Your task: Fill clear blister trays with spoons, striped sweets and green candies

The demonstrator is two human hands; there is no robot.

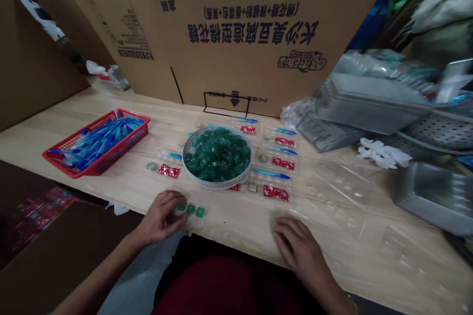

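Note:
At the table's front edge is my left hand (164, 216), its thumb and fingers apart around the near end of a short row of small green cubes (190, 209). Its fingertips partly cover the leftmost cube; whether they press on it I cannot tell. My right hand (298, 245) rests at the table edge to the right, fingers loosely bent, with nothing visible in it. Beyond the hands stands a round white sieve (218, 186) heaped with dark green translucent pieces (218, 155). Around it lie clear trays, each with a blue pen (271, 173) and a red packet (276, 192).
A red basket (111, 150) of blue pens stands at the left. Behind is a large cardboard box (236, 34). Stacked clear plastic trays (373, 101), a crumpled white tissue (382, 152) and a grey perforated basket (439, 128) occupy the right side.

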